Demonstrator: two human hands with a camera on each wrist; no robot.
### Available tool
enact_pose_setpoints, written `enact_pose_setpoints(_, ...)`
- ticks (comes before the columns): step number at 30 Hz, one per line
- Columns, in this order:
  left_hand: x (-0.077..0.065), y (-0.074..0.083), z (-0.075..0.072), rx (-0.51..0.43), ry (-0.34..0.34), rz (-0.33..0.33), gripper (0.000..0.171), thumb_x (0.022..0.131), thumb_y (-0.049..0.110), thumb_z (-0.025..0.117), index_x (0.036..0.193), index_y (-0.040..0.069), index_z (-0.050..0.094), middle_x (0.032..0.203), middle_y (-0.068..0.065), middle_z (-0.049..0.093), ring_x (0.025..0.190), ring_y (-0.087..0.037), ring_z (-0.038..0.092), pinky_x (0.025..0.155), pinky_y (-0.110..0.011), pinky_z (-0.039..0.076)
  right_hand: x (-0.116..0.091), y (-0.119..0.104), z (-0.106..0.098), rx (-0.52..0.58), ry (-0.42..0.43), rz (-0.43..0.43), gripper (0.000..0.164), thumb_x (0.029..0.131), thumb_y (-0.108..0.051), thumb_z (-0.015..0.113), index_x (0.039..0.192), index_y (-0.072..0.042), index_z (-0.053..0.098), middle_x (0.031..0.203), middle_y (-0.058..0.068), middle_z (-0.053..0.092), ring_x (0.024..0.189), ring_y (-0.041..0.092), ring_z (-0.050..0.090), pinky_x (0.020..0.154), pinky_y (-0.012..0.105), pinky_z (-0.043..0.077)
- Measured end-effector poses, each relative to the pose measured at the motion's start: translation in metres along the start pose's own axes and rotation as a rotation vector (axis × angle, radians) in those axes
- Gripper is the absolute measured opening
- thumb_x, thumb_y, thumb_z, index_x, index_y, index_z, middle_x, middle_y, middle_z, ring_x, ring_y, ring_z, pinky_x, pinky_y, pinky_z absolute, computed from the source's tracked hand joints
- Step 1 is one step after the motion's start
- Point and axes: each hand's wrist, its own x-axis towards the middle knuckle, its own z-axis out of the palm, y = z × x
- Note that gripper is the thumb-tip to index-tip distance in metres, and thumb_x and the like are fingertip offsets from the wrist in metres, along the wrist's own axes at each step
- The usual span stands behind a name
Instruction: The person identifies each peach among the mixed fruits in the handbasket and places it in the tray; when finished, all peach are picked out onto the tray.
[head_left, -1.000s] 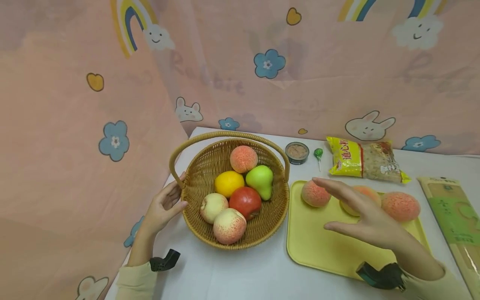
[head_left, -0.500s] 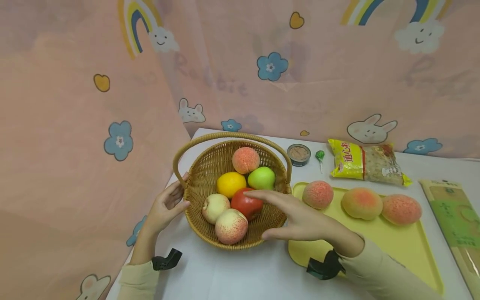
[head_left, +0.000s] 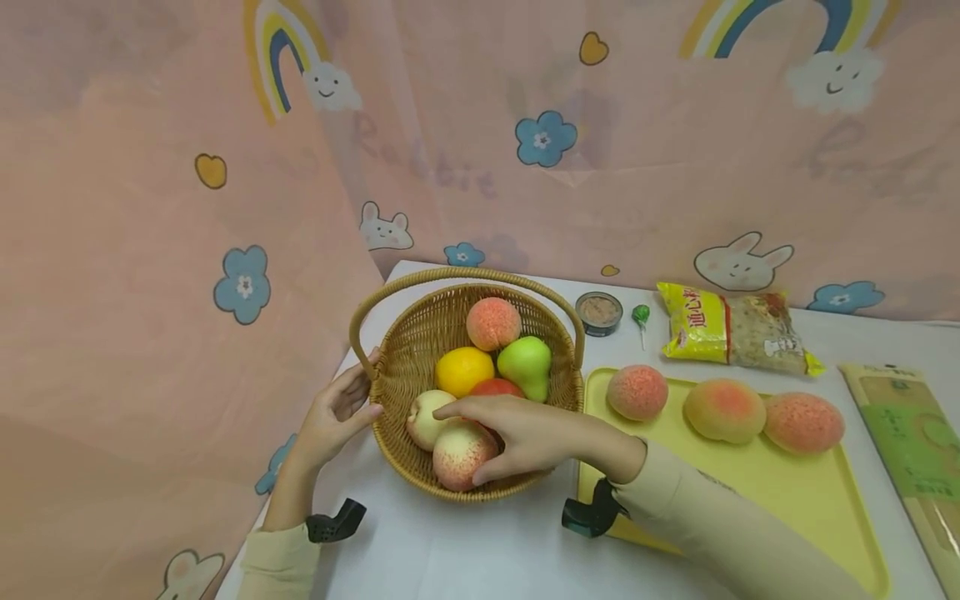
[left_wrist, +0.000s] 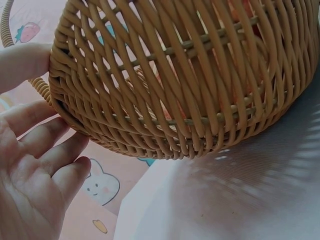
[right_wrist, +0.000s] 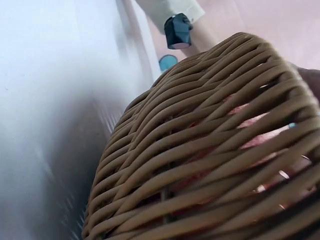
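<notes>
In the head view, a wicker basket (head_left: 405,337) with an arched handle holds several fruits. My left hand (head_left: 327,423) touches its left side; in the left wrist view the thumb and relaxed fingers (left_wrist: 57,155) lie against the weave beside the rim. My right hand (head_left: 534,427) reaches over the front of the basket, thumb and fingers spread above a red-speckled peach (head_left: 459,457). A pale peach (head_left: 423,423) lies beside it. A red fruit (head_left: 497,387) is partly hidden behind the right hand. Behind are a yellow lemon-like fruit (head_left: 463,372), a green pear (head_left: 527,363) and another peach (head_left: 493,323).
A yellow tray (head_left: 780,500) on the right carries three peaches (head_left: 724,410). Behind it lie a yellow food packet (head_left: 735,327), a green lollipop (head_left: 641,317) and an open tin (head_left: 598,312). A long green-and-tan packet (head_left: 907,433) lies far right.
My right hand has moved left from above the tray, across the basket rim, to above the speckled front peach. The left hand has stayed at the basket's side.
</notes>
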Motion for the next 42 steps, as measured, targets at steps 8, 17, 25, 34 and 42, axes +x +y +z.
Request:
enact_pose_setpoints(8,0.001,0.001,0.0,0.005,0.001,-0.024,0.064,0.086,-0.012,0.057,0.143,-0.012,0.027,0.151,-0.031,0.022,0.138,-0.008,0.034,0.111,-0.019,0.032,0.012,-0.001,0.003,-0.075,-0.109,0.062,0.067,0.082,-0.019,0.073,0.141,-0.014,0.043,0.141,0.003,0.048,0.13,0.018,0.043,0.112,0.038,0.036)
enact_pose_setpoints(17,0.0,0.001,0.001,0.001,0.006,-0.015,0.063,0.086,-0.014,0.056,0.142,-0.013,0.028,0.15,-0.032,0.023,0.139,-0.01,0.033,0.111,-0.019,0.032,0.015,0.003,0.008,-0.096,-0.129,0.049,0.067,0.078,-0.013,0.075,0.139,-0.014,0.046,0.141,0.001,0.048,0.132,0.019,0.042,0.113,0.039,0.034)
enact_pose_setpoints(25,0.001,0.004,0.001,0.004,0.003,-0.033,0.064,0.086,-0.012,0.057,0.142,-0.014,0.027,0.151,-0.031,0.021,0.139,-0.01,0.032,0.112,-0.02,0.031,0.015,0.007,0.008,-0.108,-0.082,0.007,0.062,0.077,-0.017,0.076,0.133,-0.016,0.05,0.133,-0.004,0.052,0.121,0.01,0.047,0.107,0.031,0.04)
enact_pose_setpoints(34,0.001,0.004,0.001,-0.006,-0.002,-0.014,0.063,0.086,-0.013,0.057,0.141,-0.016,0.026,0.15,-0.033,0.021,0.14,-0.01,0.032,0.112,-0.02,0.031,0.002,0.007,0.003,-0.099,0.058,-0.036,0.062,0.079,-0.029,0.074,0.133,-0.011,0.05,0.132,0.002,0.054,0.117,0.014,0.051,0.102,0.033,0.046)
enact_pose_setpoints(42,0.0,0.003,0.0,-0.004,0.001,-0.012,0.064,0.086,-0.014,0.056,0.142,-0.014,0.027,0.15,-0.033,0.021,0.139,-0.011,0.033,0.111,-0.019,0.033,-0.017,0.01,-0.006,0.01,0.307,-0.105,0.059,0.077,-0.027,0.077,0.129,-0.013,0.052,0.128,-0.001,0.057,0.112,0.011,0.054,0.095,0.031,0.051)
